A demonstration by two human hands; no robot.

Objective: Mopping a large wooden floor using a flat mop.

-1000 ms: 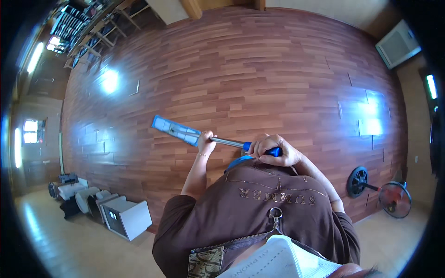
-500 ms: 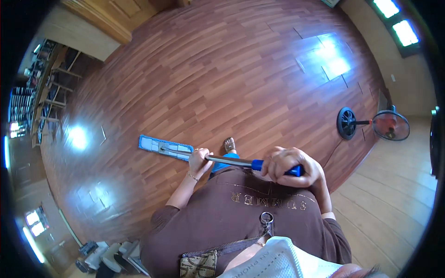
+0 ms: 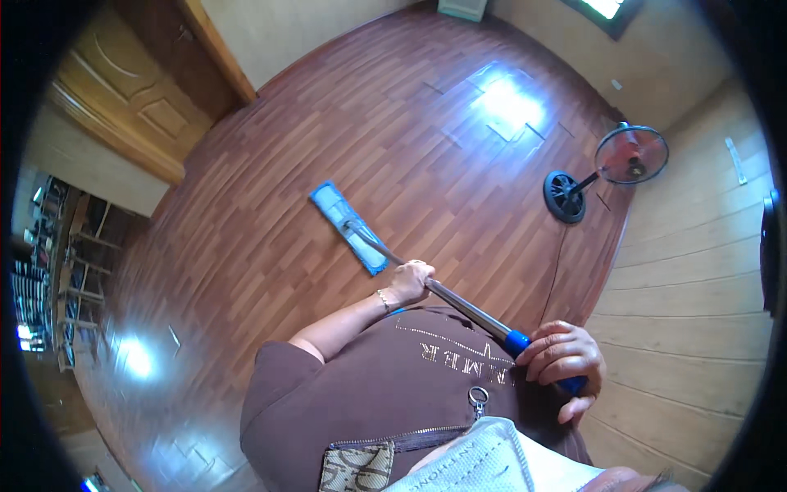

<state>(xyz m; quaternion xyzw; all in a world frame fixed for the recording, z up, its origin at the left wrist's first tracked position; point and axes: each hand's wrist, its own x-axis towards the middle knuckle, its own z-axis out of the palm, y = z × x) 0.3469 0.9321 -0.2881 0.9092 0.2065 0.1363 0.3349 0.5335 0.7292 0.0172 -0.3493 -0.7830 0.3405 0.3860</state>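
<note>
Now | your left hand [image 3: 410, 283] is gripping the mop pole [image 3: 467, 308], your right hand [image 3: 566, 359] is curling round its blue grip [image 3: 516, 341] | mop head [image 3: 338, 214] is swinging farther ahead, so it's meeting another floor [image 3: 270, 180] stretch

White glare [image 3: 510, 105] on floor [image 3: 262, 213], black curved rim

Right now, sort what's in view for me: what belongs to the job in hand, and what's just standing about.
In use:
Metal pole, in the left hand
Blue grip, in the right hand
Blue mop head, at the pole's far end

Just standing about:
Pedestal fan
Pale box by the far wall
Wooden furniture at left, blurred
</note>
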